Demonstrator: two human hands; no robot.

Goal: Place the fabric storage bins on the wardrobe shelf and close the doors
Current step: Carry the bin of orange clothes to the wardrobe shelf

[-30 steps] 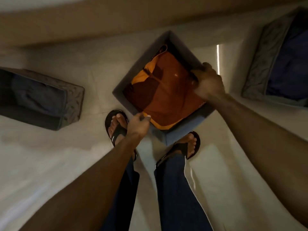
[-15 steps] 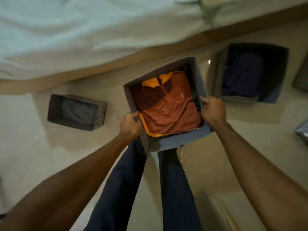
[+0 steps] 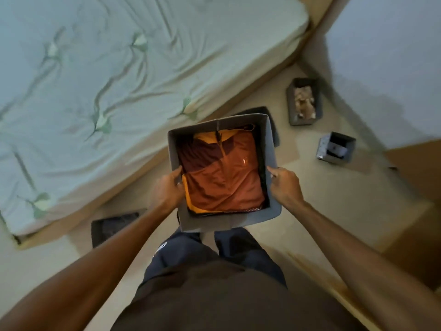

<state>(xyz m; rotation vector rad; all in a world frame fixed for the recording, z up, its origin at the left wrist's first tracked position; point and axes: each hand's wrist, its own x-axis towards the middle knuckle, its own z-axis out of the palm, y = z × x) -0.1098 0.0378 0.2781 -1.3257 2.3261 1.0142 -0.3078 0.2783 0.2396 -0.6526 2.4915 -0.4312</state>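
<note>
I hold a grey fabric storage bin in front of my waist, lifted off the floor. Folded orange and maroon clothing fills it. My left hand grips the bin's left wall and my right hand grips its right wall. Another dark bin lies on the floor at the lower left, partly hidden by my left arm. A grey bin with pale contents and a small patterned bin stand on the floor at the right. A dark bin peeks out behind the held one.
A bed with a pale green sheet and a wooden frame fills the upper left. A white wall is at the upper right. Brown wooden panels, blurred, are at the right edge. The floor is beige tile.
The bin has risen from the floor by my feet up to waist height, both hands gripping it. The view has swung up and right, bringing the bed and more floor bins into sight.
</note>
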